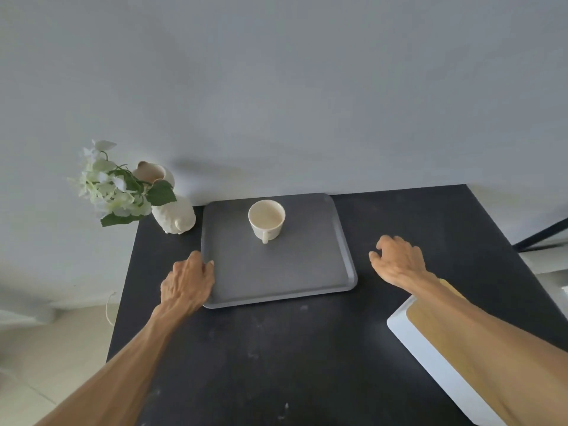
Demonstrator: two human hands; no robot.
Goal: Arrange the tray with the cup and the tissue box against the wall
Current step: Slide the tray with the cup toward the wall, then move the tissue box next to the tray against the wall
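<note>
Grey tray (276, 265) with cup (266, 219) sits at the wall, left hand (187, 284) gripping its edge — tissue box (430, 348) waits unmoved, right hand (398, 261) loosely open, empty

table: black top (307, 348), kinda scuffed with pale smudges, back edge pushed up against the wall
wall: plain pale grey (307, 87)
vase: cream, sheep-shaped (175, 216), sitting at the table's far left corner
flowers: white blooms with green leaves (113, 189), leaning out left past the table edge
floor: light tiles (46, 348) down on the left
</note>
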